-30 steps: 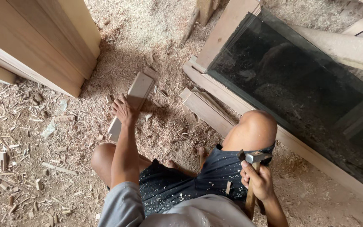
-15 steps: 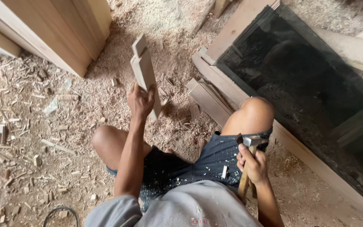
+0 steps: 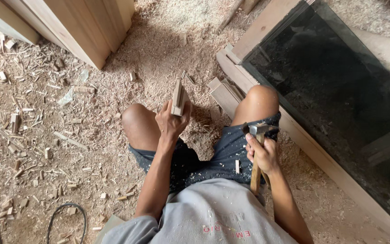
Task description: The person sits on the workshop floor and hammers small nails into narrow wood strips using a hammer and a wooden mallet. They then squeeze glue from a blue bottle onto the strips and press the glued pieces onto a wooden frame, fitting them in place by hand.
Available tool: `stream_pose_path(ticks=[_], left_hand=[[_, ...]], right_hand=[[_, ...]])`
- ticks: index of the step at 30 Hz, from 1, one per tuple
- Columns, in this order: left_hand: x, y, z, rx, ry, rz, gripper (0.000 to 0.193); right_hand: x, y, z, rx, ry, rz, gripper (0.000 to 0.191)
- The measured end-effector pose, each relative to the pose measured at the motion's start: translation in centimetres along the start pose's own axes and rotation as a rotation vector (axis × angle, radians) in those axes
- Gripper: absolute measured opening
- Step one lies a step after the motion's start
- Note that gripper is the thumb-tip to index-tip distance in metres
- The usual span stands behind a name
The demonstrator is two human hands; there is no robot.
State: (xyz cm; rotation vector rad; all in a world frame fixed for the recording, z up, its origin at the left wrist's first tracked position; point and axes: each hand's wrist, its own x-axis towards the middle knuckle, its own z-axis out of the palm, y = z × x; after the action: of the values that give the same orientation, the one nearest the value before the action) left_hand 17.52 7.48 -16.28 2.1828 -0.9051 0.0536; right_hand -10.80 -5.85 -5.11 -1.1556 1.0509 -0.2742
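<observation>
A dark glass panel [image 3: 339, 104] in a wooden frame lies at the right on the sawdust-covered floor [image 3: 68, 135]. The person sits beside it — knees raised. The right hand [image 3: 262, 153] is closed around a hammer [image 3: 256, 149] over the lap; the left hand [image 3: 171, 121] grips a small wooden block [image 3: 177, 97] upright between the knees.

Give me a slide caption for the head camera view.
Seated on sawdust, left hand lifts a wood piece; right hand holds a hammer.
</observation>
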Motion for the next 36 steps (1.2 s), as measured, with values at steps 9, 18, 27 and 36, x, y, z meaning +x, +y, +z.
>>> stream_pose_path(ticks=[9, 18, 27, 36], left_hand=[[-0.3, 4.4, -3.5, -0.061, 0.113, -0.011, 0.038], [-3.1, 8.3, -3.6, -0.029, -0.018, -0.187, 0.069], [-6.3, 10.7, -11.7, -0.093, 0.113, 0.102, 0.074], [-5.7, 13.2, -13.7, -0.185, 0.205, 0.727, 0.04]], right_hand=[[2.1, 0.6, 2.7, 0.044, -0.092, -0.048, 0.037], [2.2, -3.8, 6.2, 0.049, -0.174, -0.057, 0.024], [-0.2, -9.8, 8.1, 0.469, -0.448, -0.02, 0.019], [-2.8, -12.2, 11.1, 0.488, -0.608, 0.129, 0.026]])
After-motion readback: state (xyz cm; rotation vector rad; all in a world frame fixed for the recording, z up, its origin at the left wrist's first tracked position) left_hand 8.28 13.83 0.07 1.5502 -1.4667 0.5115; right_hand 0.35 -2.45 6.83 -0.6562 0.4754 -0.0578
